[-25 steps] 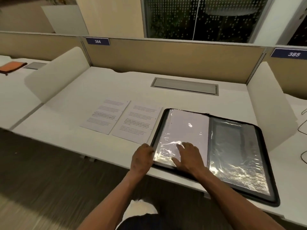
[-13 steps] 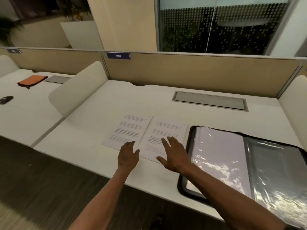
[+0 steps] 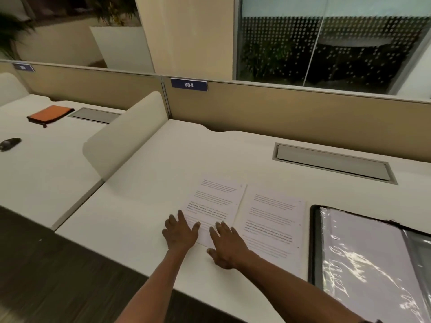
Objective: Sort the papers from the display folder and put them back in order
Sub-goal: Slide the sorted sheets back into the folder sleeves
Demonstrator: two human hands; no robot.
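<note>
Head view: shifted leftward off the open display folder [image 3: 373, 264] onto the left sheet [image 3: 214, 203] on the bench [image 3: 140, 206], left hand [image 3: 179, 234] and right hand [image 3: 227, 244] both flat, fingers spread, gripping nothing; sorting of the right sheet [image 3: 272, 227] and its neighbour apparently begun.

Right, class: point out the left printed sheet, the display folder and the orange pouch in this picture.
left printed sheet [image 3: 213, 201]: head view, on the middle of its printed text.
display folder [image 3: 313, 241]: head view, on its black left border.
orange pouch [image 3: 50, 113]: head view, on its orange top face, neighbouring desk.
</note>
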